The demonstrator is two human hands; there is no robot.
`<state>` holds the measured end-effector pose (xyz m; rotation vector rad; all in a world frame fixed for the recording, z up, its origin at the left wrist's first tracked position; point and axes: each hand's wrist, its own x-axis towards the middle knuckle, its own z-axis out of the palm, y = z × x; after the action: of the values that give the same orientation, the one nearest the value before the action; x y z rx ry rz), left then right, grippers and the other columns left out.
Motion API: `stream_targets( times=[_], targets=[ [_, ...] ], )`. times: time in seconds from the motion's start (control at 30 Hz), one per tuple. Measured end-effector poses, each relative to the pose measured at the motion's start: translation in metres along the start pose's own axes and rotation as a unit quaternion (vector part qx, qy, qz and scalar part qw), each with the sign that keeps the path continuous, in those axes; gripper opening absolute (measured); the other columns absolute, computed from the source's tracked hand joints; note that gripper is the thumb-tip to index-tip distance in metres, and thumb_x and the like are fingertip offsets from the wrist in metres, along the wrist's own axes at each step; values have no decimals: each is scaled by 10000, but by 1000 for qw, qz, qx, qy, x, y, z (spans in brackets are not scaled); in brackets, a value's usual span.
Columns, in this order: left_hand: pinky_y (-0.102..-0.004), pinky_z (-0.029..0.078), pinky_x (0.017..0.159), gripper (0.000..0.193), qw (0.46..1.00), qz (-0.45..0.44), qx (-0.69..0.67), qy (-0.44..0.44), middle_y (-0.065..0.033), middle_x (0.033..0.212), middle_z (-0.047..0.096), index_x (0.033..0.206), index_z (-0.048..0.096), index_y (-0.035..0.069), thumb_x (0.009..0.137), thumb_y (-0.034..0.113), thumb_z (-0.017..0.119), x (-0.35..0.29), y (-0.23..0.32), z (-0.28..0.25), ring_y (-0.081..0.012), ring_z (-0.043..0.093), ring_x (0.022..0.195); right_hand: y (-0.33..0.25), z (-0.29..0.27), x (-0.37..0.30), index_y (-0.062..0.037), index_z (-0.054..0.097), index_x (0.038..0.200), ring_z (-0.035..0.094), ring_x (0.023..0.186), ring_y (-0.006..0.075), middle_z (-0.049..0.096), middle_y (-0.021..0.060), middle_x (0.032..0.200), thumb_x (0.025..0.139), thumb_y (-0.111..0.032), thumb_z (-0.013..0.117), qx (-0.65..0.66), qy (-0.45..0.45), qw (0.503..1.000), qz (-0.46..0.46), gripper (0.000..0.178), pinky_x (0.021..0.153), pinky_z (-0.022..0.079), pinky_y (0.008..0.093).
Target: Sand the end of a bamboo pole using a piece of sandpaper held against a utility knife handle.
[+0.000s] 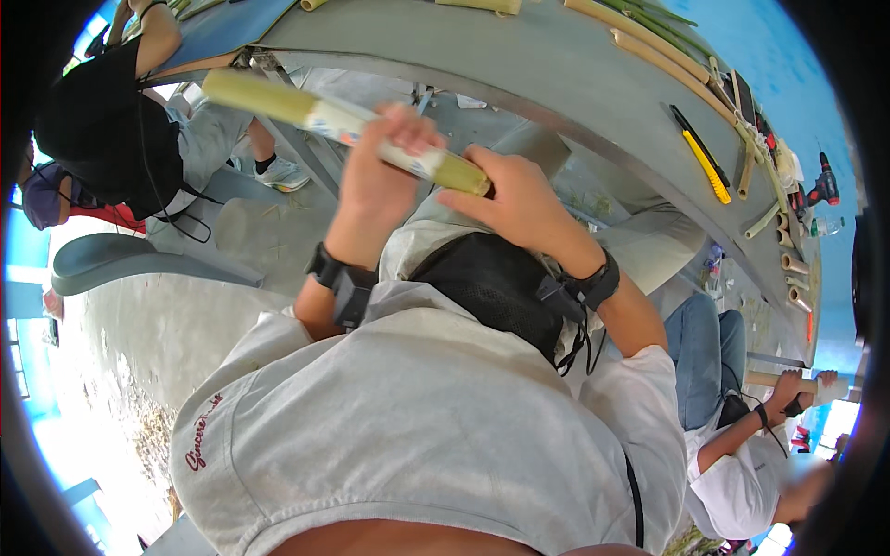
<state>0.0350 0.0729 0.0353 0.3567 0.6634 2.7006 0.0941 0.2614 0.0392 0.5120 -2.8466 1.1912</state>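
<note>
A thick yellow-green bamboo tube [260, 96] slants above my lap, its left end farther away and smeared by motion. Around its middle lies a white sheet with coloured print [336, 120]; whether it is paper or cloth I cannot tell. My left hand [375, 176] is closed over this sheet and the tube, its fingers blurred. At the tube's near right end, my right hand [519, 195] grips the bamboo between thumb and fingers, close to the cut end. Both wrists carry black strapped devices.
Beyond my knees curves a grey table [417, 46]. On it lie a yellow utility knife [706, 167], long bamboo poles [663, 57], short bamboo pieces [794, 263] and a cordless drill [823, 183]. One person [107, 130] sits at left near a grey chair [139, 255], another [742, 463] at right.
</note>
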Motion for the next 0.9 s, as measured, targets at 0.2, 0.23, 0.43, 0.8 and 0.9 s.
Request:
stream_targets(
  times=[0.2, 0.23, 0.43, 0.8, 0.9],
  targets=[
    [-351, 451, 838, 265, 991, 117, -61, 3, 16, 742, 415, 811, 473, 123, 993, 143, 665, 6, 80, -92, -125, 445, 723, 39, -32, -32, -8, 659, 984, 573, 635, 264, 622, 130, 723, 887, -425, 805, 41, -36, 998, 30, 452, 625, 449, 379],
    [-347, 448, 835, 262, 989, 112, -94, -24, 20, 741, 410, 816, 473, 123, 989, 132, 669, 5, 86, -109, -120, 438, 716, 41, -34, -36, -4, 656, 973, 550, 626, 241, 607, 118, 715, 887, -416, 809, 51, -43, 997, 39, 448, 619, 440, 372],
    [-355, 450, 829, 250, 984, 93, -151, -10, 23, 746, 409, 819, 471, 119, 990, 152, 651, 12, 56, -100, -127, 445, 713, 22, -37, -24, -2, 663, 923, 533, 627, 223, 584, 116, 694, 904, -454, 778, 54, -38, 996, 58, 467, 620, 440, 368],
    [-399, 493, 838, 271, 975, 163, 0, 152, -8, 694, 472, 780, 470, 125, 947, 131, 684, 8, 55, -65, -143, 512, 693, 36, -21, -23, 6, 670, 981, 611, 669, 311, 647, 163, 747, 897, -473, 775, 22, -50, 997, 46, 497, 642, 472, 390],
    [-378, 479, 814, 263, 992, 87, -52, 69, 4, 693, 462, 791, 477, 133, 936, 104, 694, 8, 71, -119, -131, 497, 694, 47, -30, -34, 9, 672, 1010, 629, 684, 321, 656, 170, 763, 894, -473, 779, 8, -59, 997, 40, 507, 651, 479, 400]
  ],
)
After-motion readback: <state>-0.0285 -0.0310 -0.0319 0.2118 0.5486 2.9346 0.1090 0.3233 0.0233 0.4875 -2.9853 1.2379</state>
